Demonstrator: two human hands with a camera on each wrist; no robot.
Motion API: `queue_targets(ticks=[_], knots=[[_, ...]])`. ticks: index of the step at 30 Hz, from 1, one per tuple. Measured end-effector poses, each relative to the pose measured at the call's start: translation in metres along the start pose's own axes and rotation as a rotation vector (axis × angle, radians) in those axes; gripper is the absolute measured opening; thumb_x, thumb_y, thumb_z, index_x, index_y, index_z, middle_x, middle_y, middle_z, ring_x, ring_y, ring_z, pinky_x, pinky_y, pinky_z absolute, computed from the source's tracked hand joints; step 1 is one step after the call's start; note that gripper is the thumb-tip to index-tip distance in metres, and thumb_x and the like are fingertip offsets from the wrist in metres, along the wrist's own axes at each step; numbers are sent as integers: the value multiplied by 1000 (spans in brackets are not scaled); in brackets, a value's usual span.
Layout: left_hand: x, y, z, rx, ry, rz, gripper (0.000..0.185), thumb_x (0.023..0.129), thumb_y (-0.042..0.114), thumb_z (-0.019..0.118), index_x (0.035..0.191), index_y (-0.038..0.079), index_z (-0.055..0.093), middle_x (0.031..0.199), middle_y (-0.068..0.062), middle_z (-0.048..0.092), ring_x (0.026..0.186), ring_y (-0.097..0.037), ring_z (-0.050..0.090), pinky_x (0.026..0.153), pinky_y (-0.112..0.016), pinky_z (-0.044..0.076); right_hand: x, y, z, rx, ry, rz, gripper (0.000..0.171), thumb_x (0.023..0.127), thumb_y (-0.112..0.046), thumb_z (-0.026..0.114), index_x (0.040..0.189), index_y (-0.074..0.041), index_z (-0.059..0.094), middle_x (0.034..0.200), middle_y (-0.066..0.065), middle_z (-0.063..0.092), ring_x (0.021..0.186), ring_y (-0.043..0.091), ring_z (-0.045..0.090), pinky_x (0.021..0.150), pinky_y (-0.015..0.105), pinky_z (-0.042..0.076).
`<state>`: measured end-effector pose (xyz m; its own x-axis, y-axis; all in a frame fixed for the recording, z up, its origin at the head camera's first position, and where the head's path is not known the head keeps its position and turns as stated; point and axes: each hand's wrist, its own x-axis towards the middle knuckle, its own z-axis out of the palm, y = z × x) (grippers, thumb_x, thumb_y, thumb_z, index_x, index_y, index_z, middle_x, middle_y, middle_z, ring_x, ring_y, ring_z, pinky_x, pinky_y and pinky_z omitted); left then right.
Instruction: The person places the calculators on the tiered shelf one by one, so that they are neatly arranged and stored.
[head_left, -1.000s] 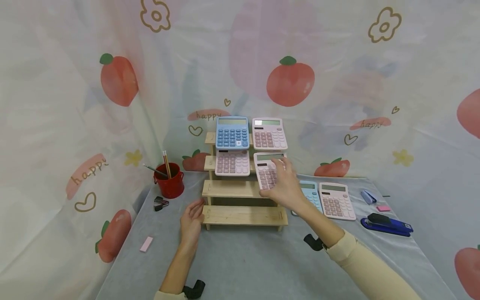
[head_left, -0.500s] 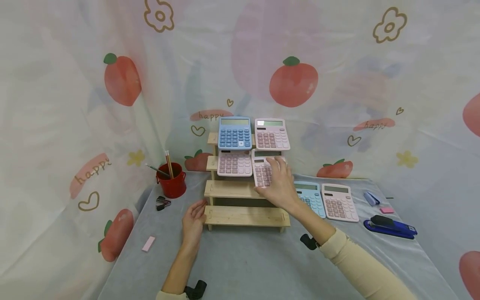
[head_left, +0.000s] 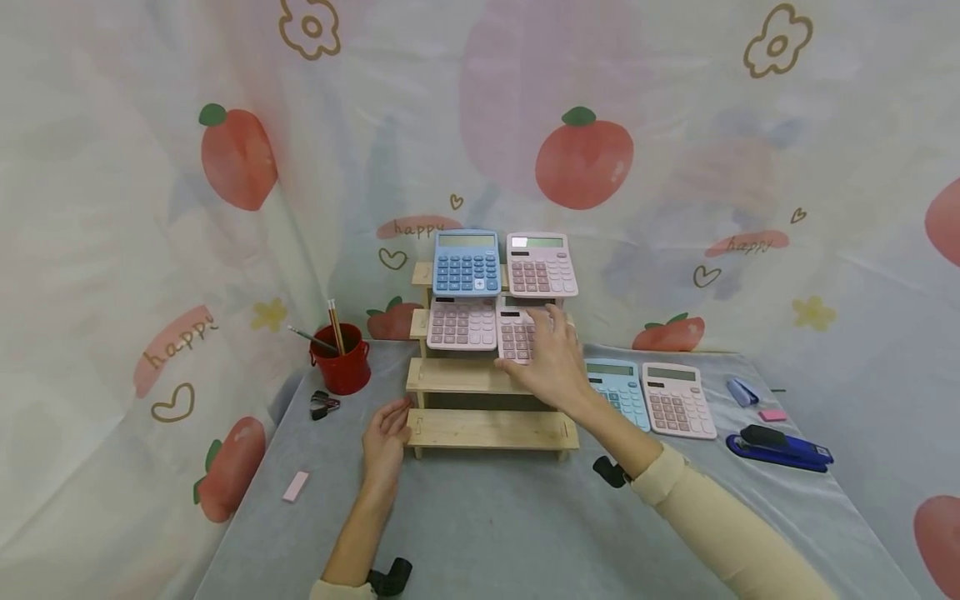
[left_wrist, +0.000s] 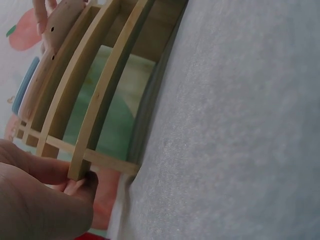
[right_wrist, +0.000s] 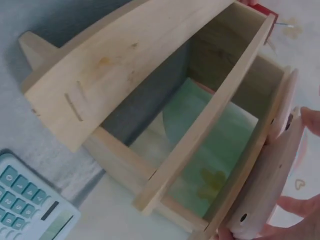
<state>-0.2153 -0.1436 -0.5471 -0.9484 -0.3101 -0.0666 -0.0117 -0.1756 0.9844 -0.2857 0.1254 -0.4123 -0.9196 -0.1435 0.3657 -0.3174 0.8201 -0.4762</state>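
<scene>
calculator (head_left: 517, 337) in right hand (head_left: 553, 367) leans upright, display topmost.

The wooden stepped rack (right_wrist: 145, 65) filled most of the view, seen from its end and underside, standing on the grey tabletop (right_wrist: 30, 95). At the right edge the fingers (right_wrist: 312, 120) held a pink calculator (right_wrist: 272, 190) edge-on against the rack's upper step. A light blue calculator (right_wrist: 27, 207) lay in the lower left corner, just beside the rack's foot.
</scene>
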Motion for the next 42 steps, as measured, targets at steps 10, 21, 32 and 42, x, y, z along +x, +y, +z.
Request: queue_targets(ticks=[10, 21, 32, 42], knots=[[2, -3, -1, -1, 13, -19, 48, 96, -14, 50, 142, -2, 51, 152, -20, 53, 144, -33, 48, 117, -52, 38, 17, 0, 12, -76, 22, 41, 109, 76, -65, 84, 158, -10, 37, 164, 27, 24, 148, 52, 28, 113, 72, 29], [2, -1, -3, -15, -7, 18, 48, 95, -14, 51, 142, -3, 52, 150, -21, 54, 144, -32, 49, 113, -40, 44, 14, 17, 8, 34, 5, 43, 115, 75, -65, 85, 160, -11, 30, 169, 24, 13, 148, 53, 30, 111, 68, 39], [1, -2, -1, -11, -2, -2, 48, 95, -14, 50, 142, -2, 52, 152, -19, 53, 145, -29, 48, 118, -49, 37, -27, 67, -22, 65, 127, -71, 84, 87, -47, 84, 149, -3, 49, 163, 24, 29, 131, 52, 50, 88, 64, 53], [-1, 3, -1, -9, -2, -11, 48, 97, -13, 50, 144, -3, 51, 153, -22, 51, 146, -32, 46, 119, -50, 37, -58, 147, -41, 37, 107, 57, 73, 91, -37, 81, 145, 1, 50, 155, 28, 35, 121, 54, 53, 91, 69, 47]])
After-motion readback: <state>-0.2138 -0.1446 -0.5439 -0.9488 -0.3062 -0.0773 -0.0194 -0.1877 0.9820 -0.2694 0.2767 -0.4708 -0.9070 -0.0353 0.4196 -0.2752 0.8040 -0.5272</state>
